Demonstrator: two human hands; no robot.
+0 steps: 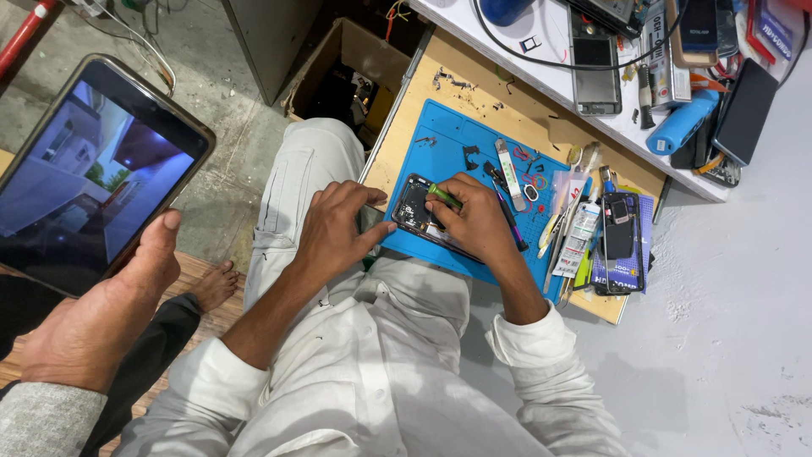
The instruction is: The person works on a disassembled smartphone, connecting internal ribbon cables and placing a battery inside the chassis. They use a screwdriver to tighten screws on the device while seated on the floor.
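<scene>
An opened phone (412,206) with its back removed lies on the near left edge of a blue repair mat (448,140). My left hand (342,227) rests on the phone's left end and steadies it. My right hand (475,218) grips a green-handled screwdriver (444,196), whose tip points into the phone's exposed inside. Both wrists come out of white shirt sleeves, and my knees in light trousers are under the bench edge.
Another person's hand (101,326) at the left holds up a large lit phone (93,173); a bare foot (216,283) shows below it. Tweezers, small parts and a second opened phone (619,239) lie right of the mat. More phones and a blue cylinder (681,123) crowd the white shelf.
</scene>
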